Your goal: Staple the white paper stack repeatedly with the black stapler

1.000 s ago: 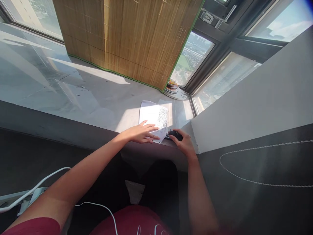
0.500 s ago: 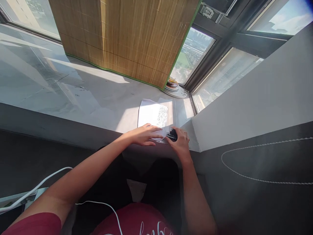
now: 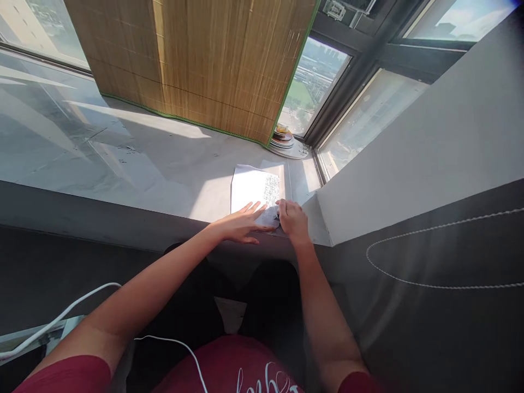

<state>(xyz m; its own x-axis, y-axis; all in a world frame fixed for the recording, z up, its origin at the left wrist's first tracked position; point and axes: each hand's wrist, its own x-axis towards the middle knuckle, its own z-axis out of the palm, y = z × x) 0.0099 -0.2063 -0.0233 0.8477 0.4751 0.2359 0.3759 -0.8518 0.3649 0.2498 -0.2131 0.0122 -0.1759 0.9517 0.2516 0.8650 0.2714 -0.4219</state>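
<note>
White sheets of paper point(image 3: 248, 188) with dense black writing along the right part lie on the pale window ledge, near its front edge. My left hand point(image 3: 239, 224) rests flat across the lower part of the sheets, its fingers spread. At their right edge, my right hand point(image 3: 293, 219) is closed over a small black tool point(image 3: 277, 216). Only a dark bit of that tool shows beside the fingers, so its exact kind is hidden. The tool touches or overlaps the paper's lower right edge.
A bamboo blind point(image 3: 196, 65) with green edging hangs behind the ledge point(image 3: 164, 158). Stacked plates point(image 3: 283, 139) stand in the window corner. To the right are a white wall point(image 3: 393, 142) and a looped cord point(image 3: 409, 279). A white cable point(image 3: 65, 311) runs at lower left.
My right hand has moved slightly up and left, closing over the black tool, which showed more before. My left hand stays on the paper with fingers spread wider. The view has shifted slightly.
</note>
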